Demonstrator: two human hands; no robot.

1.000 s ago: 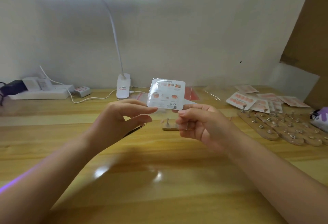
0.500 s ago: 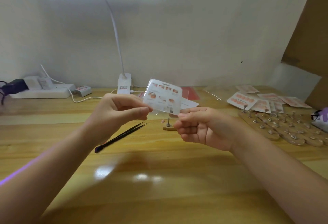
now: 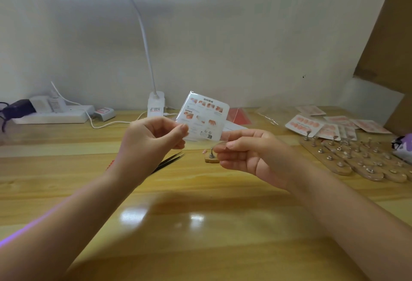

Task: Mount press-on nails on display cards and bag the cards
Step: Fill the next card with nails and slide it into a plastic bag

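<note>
A white display card (image 3: 204,117) with printed nail pictures sits inside a clear plastic bag, held up above the wooden table (image 3: 200,225). My left hand (image 3: 151,140) pinches the bag's left edge between thumb and fingers. My right hand (image 3: 252,153) pinches the bag's clear lower right flap. Black tweezers (image 3: 169,162) lie on the table, partly hidden behind my left wrist. A small wooden nail stand (image 3: 211,158) with a metal peg sits below the card.
Several bagged nail cards (image 3: 330,126) lie at the back right, with wooden boards of metal nail pegs (image 3: 361,160) in front of them. A desk lamp base (image 3: 156,107), a power strip (image 3: 53,114) and a red sheet (image 3: 239,116) stand along the wall.
The card has tilted clockwise and shifted a little right. My right hand has turned palm up under the bag's flap. The tweezers are now uncovered beside my left wrist.
</note>
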